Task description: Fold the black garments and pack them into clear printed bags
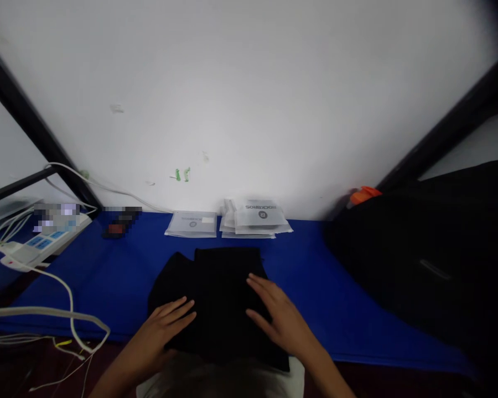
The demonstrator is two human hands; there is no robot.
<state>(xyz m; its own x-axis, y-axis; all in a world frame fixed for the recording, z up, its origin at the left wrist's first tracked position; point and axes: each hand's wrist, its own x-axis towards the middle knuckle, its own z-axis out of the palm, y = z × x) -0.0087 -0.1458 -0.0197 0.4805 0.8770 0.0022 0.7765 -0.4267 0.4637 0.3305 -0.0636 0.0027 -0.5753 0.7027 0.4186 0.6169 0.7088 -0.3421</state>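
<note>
A black piece of cloth [224, 298], which looks like a garment, lies spread at the front of the blue table cover [315, 287]. Its near edge hangs toward my lap. My left hand [161, 329] rests on the cloth's left side, fingers stretched out. On its right side lies my right hand [276, 312], with thumb and fingers apart. Neither hand grips anything that I can see. Beyond the cloth, near the wall, sits a stack of frosted zip bags [255, 216] with dark lettering. One more frosted bag [192, 224] lies just left of that stack.
A white power strip [45, 243] with cables [68, 287] is at the left. A dark object [124, 221], partly blurred out, lies near the wall. At the right, a large black fabric heap [419, 260] covers the table, with something orange [365, 194] behind it.
</note>
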